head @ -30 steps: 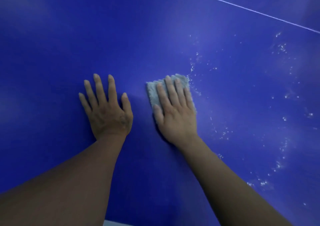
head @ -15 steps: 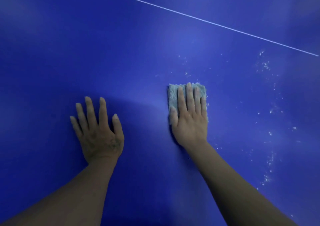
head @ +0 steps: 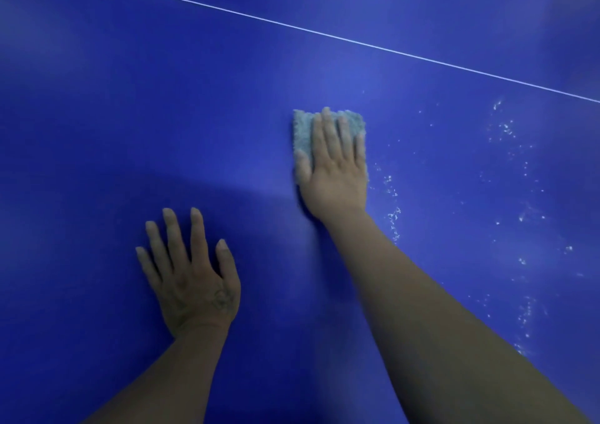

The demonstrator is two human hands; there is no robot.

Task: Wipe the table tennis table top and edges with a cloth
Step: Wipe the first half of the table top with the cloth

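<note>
Right hand [head: 334,167] flat, fingers together, pressing cloth [head: 303,131] on blue surface [head: 130,115] mid-frame | left hand [head: 191,280] spread, empty, near-left | white specks [head: 394,215] right unwiped; edges unseen | wiping seemingly partway

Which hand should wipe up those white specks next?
Probably the right hand. It already presses flat on the grey fluffy cloth, and the white specks lie just beside it on the blue table top. The left hand is bare, flat and farther away.
</note>
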